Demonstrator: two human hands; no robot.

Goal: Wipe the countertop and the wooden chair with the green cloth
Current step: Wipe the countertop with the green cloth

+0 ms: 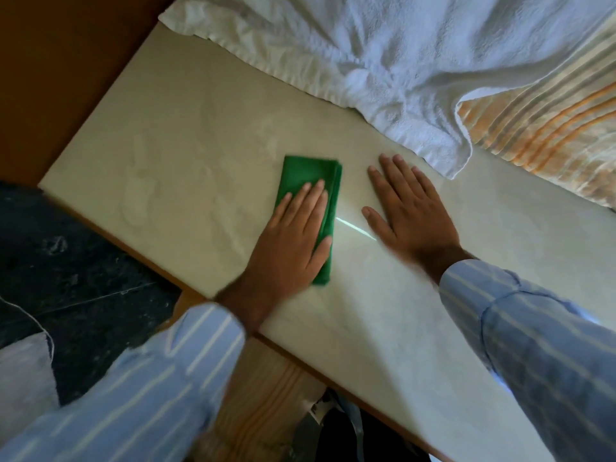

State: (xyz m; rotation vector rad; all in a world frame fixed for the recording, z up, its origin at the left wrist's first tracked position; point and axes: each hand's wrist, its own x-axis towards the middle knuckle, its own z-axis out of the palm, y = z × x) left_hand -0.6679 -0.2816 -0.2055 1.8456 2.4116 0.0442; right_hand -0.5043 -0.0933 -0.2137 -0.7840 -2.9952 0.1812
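A folded green cloth (308,176) lies flat on the pale, glossy countertop (186,155) near its middle. My left hand (293,241) presses palm-down on the cloth's near half, fingers straight and together. My right hand (408,208) rests flat on the bare countertop just right of the cloth, fingers spread, holding nothing. Damp streaks show on the surface left of the cloth. A light wooden surface (263,395) shows below the counter's front edge; I cannot tell whether it is the chair.
A crumpled white towel (366,55) covers the countertop's far side. A cloth with orange and grey stripes (546,128) lies at the far right. A brown wooden panel (60,61) borders the counter on the left. Dark speckled floor (73,271) lies below left.
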